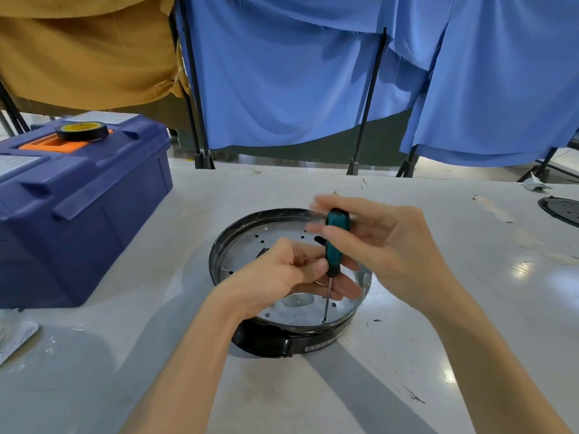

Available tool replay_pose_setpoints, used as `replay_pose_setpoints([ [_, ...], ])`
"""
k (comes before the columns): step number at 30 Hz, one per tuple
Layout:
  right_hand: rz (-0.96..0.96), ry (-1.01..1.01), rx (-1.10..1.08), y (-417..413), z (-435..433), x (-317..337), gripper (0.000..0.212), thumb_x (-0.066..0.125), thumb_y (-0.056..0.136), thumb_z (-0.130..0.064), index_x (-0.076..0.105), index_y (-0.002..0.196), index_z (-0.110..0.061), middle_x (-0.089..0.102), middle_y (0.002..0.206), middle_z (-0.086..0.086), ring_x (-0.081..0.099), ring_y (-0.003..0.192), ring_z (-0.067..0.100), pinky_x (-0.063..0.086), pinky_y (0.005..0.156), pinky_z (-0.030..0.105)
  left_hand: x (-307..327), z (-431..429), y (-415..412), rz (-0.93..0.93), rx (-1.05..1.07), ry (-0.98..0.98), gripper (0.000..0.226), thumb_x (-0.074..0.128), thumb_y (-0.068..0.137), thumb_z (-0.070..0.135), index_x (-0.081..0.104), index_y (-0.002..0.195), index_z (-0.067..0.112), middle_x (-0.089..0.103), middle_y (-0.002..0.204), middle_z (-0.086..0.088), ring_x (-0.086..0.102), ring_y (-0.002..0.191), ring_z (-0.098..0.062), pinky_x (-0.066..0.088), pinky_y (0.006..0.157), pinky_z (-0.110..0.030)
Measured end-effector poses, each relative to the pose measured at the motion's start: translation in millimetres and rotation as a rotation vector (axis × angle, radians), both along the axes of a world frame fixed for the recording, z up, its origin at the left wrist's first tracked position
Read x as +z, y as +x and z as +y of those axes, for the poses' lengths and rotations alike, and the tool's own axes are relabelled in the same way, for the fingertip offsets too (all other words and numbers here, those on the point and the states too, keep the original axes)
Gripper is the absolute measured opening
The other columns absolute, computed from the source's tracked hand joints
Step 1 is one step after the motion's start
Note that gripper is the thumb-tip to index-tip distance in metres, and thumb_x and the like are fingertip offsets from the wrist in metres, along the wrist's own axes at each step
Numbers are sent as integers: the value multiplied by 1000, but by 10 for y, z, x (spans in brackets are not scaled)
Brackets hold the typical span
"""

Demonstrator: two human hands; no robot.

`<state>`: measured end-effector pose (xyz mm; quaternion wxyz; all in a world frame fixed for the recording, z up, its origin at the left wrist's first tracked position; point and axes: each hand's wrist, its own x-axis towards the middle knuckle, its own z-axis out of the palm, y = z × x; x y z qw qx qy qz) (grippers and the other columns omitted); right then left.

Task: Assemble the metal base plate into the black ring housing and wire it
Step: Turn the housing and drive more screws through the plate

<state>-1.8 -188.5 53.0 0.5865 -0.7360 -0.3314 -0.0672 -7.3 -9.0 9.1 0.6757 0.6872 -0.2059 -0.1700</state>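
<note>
1 teal-handled screwdriver [336,242], right hand [385,242] gripping, on perforated metal plate [279,227].

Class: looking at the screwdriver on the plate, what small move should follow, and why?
Probably twist the teal-handled screwdriver with the right hand: its tip sits at a hole in the round metal plate, steadied by the left hand.

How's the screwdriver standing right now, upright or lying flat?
Upright: the screwdriver stands nearly vertical, tip down on the metal base plate, gripped by the right hand.
</note>
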Motion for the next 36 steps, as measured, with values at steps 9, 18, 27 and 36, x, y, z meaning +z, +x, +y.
replay_pose_setpoints([
  [9,-231,-30,-342,6,54,-155,28,82,77,-31,58,78,-16,55,68,-2,53,63,18,50,60,33,3,132,44,-226,302,692,19,89,66,18,72,74,18,70,75,-2,59,66,-11,48,66,-22],
  [18,-350,-167,-320,13,128,-161,19,70,91,-17,55,80,-12,55,68,4,52,62,19,49,60,39,-84,133,94,-298,282,937,28,91,64,23,63,68,27,56,85,9,53,87,-9,45,75,-25],
  [27,-130,7,-147,22,206,-191,20,59,98,-20,48,83,-15,55,56,2,63,44,22,56,58,53,-141,187,107,-374,323,1034,50,90,61,42,53,96,40,45,96,19,39,93,-6,36,88,-30],
  [36,-129,22,-175,38,165,-221,20,58,99,-22,47,82,-20,57,52,0,62,43,20,57,57,45,-160,226,251,-334,292,1112,32,72,66,70,66,68,39,65,92,7,42,105,-22,33,96,-38],
])
